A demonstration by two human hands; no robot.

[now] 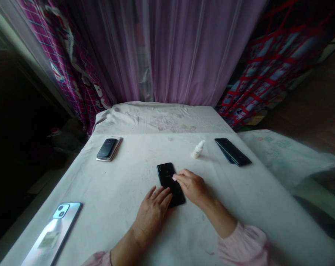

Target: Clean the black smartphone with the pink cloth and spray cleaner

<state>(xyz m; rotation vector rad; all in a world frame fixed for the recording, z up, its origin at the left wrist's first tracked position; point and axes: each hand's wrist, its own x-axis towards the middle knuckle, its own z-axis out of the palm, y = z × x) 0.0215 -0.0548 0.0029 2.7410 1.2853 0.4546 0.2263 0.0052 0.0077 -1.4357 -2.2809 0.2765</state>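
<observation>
A black smartphone [167, 176] lies back up on the white-covered table in front of me, its camera end pointing away. My left hand [155, 203] rests with fingers stretched out over the phone's lower left edge. Pinched in the fingers of my right hand [192, 185] is a small pink cloth [174, 177], touching the phone's back near its right side. Most of the cloth is hidden by the fingers. Beyond my right hand stands a small white spray bottle [198, 149], upright.
At the far left, a small dark phone [107, 148] lies on a larger one. Two dark phones [234, 151] overlap at the right. A shiny silver-blue phone [52, 236] lies near left. Purple curtains [184, 51] hang behind the table [123, 192]; a pale plastic bag [286, 153] is beside it.
</observation>
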